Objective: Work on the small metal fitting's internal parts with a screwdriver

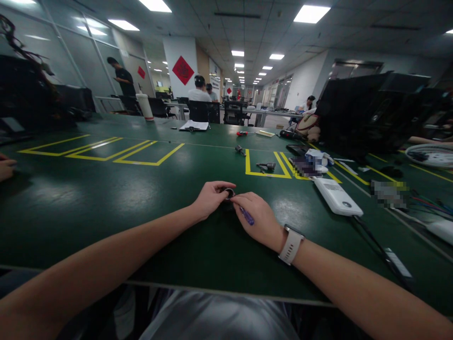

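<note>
In the head view, my left hand (209, 200) is closed around a small round dark part with a light rim (230, 193), just above the green tabletop. Close beside it, my right hand (257, 216) grips a slim tool with a purple handle (247, 216), which looks like a screwdriver. The fingertips of both hands meet at the round part, and the tool's tip is hidden there. Beyond my hands, one dark metal part with a shaft (268, 165) lies inside a yellow-taped box, and a similar one (240, 150) sits just outside it.
Yellow tape (138, 163) marks boxes on the green table (106, 198). To the right are a white power bank (338, 197) with a black cable and a black monitor (371, 111). Farther back lie a red-handled tool (242, 133), a clipboard (194, 126) and a white cup (145, 107). Another person's hand (6, 166) shows at left.
</note>
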### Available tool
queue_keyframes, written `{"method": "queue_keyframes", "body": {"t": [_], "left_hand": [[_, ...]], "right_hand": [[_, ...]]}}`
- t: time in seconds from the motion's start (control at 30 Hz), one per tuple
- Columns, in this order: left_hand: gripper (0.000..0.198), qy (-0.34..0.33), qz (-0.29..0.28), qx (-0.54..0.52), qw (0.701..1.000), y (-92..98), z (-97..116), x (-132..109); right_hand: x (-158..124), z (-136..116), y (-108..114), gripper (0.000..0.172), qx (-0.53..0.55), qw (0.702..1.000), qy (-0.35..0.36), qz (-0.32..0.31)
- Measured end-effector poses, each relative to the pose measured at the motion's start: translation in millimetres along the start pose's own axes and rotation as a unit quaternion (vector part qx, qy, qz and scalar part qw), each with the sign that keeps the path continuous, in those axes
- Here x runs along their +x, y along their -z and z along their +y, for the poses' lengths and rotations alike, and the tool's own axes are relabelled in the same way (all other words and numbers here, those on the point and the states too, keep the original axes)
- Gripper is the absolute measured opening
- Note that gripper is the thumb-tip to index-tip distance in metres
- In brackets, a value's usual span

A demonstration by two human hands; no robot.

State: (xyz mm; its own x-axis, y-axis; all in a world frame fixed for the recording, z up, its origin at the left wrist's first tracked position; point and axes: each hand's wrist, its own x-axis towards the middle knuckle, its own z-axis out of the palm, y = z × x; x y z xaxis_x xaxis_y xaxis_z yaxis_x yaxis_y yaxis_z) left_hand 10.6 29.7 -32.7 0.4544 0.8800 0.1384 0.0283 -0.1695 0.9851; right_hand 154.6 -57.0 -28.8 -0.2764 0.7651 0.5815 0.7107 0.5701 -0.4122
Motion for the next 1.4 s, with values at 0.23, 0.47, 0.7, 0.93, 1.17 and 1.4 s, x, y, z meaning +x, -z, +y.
{"method": "queue_keyframes", "body": {"t": [0.23, 0.47, 0.7, 0.93, 1.17, 1.4], "left_hand": [[0.036, 0.0, 0.064, -0.03, 0.998, 4.9, -2, 6], [0.044, -0.016, 0.088, -0.053, 0.995, 8.7, -5, 10], [0.034, -0.01, 0.067, -0.089, 0.994, 6.6, -3, 9], [0.027, 0.016, 0.062, -0.19, 0.98, 2.9, 4, 8], [0.033, 0.017, 0.065, -0.14, 0.988, 2.2, 2, 6], [0.025, -0.009, 0.043, -0.09, 0.995, -1.1, 5, 2]], "right_hand": [[7, 13, 0, 0.018, 0.385, 0.878, -0.279, 0.053], [8, 14, -2, 0.02, 0.39, 0.874, -0.287, 0.036], [9, 11, 0, 0.016, 0.29, 0.913, -0.288, -0.007], [4, 4, 9, 0.018, 0.151, 0.957, -0.244, -0.036], [3, 9, 0, 0.019, 0.071, 0.99, -0.118, 0.011], [2, 5, 3, 0.012, 0.085, 0.99, -0.055, 0.094]]}}
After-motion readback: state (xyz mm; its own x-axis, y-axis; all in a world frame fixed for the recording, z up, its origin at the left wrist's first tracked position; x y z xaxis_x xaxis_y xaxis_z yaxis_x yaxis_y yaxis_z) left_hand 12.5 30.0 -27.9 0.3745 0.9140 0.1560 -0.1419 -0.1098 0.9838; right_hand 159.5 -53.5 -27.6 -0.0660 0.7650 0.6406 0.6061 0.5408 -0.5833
